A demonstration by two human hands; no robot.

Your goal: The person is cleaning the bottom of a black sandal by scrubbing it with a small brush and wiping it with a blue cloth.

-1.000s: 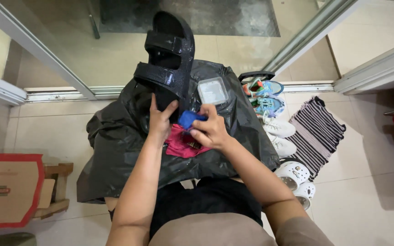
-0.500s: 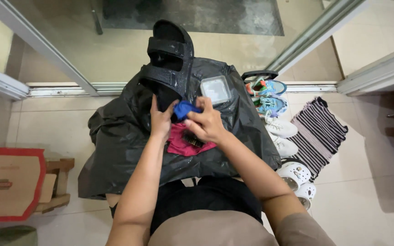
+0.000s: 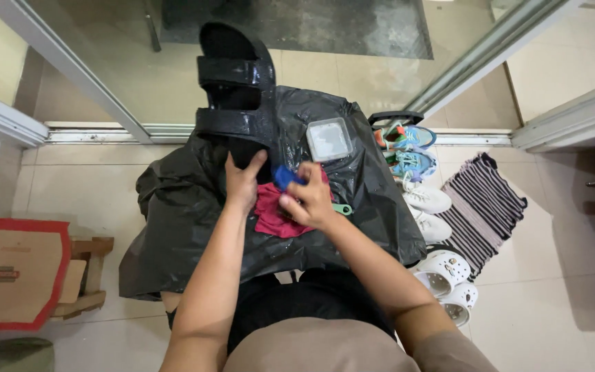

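A large black two-strap sandal (image 3: 235, 96) stands on a black plastic sheet (image 3: 173, 227) draped over a low surface in front of me. My left hand (image 3: 242, 182) holds the sandal's near end, the heel. My right hand (image 3: 308, 200) grips a small blue object (image 3: 285, 176), perhaps a sponge or brush, close to the heel. Under both hands lies a crumpled magenta cloth (image 3: 273, 217). A green handle (image 3: 342, 209) pokes out beside my right hand. A clear lidded plastic box (image 3: 329, 139) rests on the sheet to the right of the sandal.
Pairs of shoes line the floor at right: teal sneakers (image 3: 408, 148), white sneakers (image 3: 428, 210), white clogs (image 3: 445, 279). A striped mat (image 3: 483, 207) lies beyond them. A cardboard box (image 3: 8, 272) on a wooden stool is at left. Glass sliding doors (image 3: 105, 62) stand ahead.
My right hand with the blue object has shifted slightly right and down, away from the sandal's heel. My left hand stays on the heel.
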